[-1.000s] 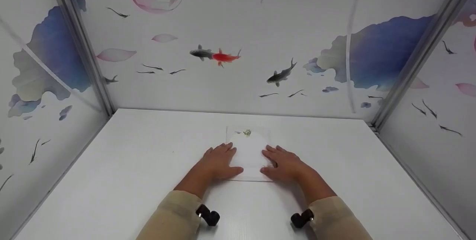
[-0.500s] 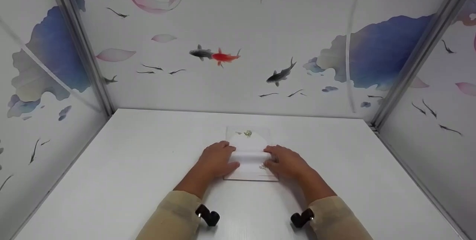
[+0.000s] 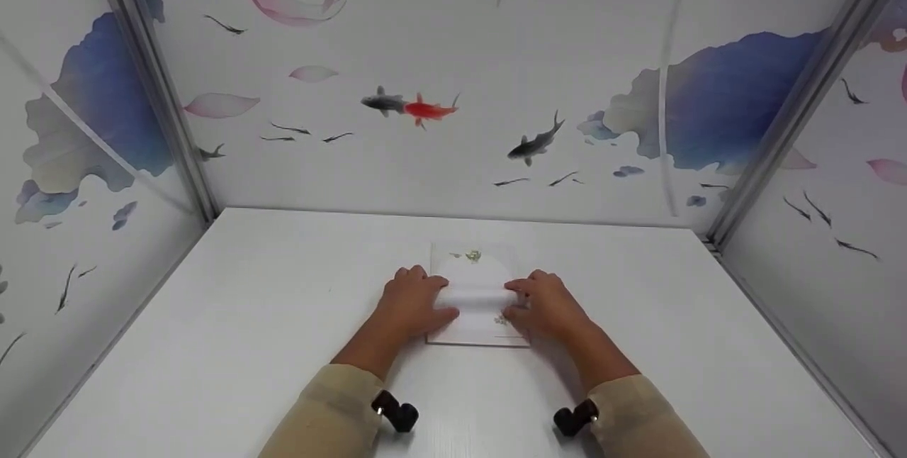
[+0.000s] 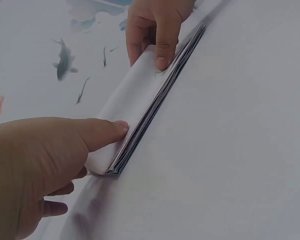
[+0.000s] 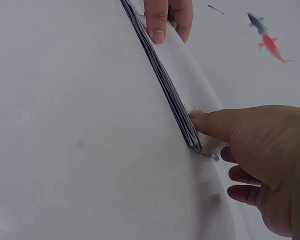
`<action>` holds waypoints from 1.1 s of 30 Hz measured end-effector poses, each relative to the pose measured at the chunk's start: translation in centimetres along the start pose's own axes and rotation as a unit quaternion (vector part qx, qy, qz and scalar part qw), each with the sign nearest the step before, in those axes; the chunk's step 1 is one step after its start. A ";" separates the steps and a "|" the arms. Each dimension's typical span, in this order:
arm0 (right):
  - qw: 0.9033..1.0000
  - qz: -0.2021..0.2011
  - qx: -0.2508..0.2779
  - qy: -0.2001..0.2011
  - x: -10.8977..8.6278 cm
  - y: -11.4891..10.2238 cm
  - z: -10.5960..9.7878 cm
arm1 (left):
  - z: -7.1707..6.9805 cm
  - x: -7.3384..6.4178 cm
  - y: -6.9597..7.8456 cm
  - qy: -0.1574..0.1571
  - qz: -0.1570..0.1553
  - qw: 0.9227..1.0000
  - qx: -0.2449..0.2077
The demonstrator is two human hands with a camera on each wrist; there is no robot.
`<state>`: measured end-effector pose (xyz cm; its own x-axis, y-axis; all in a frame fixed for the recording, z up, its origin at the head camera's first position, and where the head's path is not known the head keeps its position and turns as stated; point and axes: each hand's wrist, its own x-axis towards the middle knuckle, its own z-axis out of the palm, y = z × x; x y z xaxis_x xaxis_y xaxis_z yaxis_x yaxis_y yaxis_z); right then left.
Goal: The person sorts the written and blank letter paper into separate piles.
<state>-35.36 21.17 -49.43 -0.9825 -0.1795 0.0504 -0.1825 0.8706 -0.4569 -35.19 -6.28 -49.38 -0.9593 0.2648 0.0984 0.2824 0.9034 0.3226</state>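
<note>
A thin stack of white paper sheets (image 3: 475, 327) with small green-gold floral prints lies on the table, its upper surface bulging in a crosswise ridge. My left hand (image 3: 413, 302) pinches the left side, thumb on the near part and fingers at the ridge. On the right side, my right hand (image 3: 549, 302) pinches it likewise. In the left wrist view, the left thumb presses on the paper (image 4: 135, 97) beside its many-layered edge. The layered edge of the stack (image 5: 165, 82) also shows in the right wrist view. Some fingertips are hidden beyond the paper.
The white table (image 3: 283, 266) runs back to a white wall (image 3: 453, 174) printed with fish, petals and blue leaves. Metal posts (image 3: 159, 89) stand at the corners. Dark wrist devices (image 3: 397, 412) sit at both sleeves.
Earlier both hands lay flatter, fingers spread over the paper's sides. They have since gripped the sides, and a ridge has risen across the sheets. A lower floral print now shows.
</note>
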 end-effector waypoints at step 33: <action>0.933 0.180 0.305 0.056 0.3 -0.5 -1.3 | 0.1 0.9 1.1 0.089 -0.152 0.937 -0.303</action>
<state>-35.64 21.30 -48.06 -0.9800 0.1531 -0.1274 0.1827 0.4360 -0.8812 -35.72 -4.98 -49.05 -0.9951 -0.0837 0.0533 -0.0024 0.5570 0.8305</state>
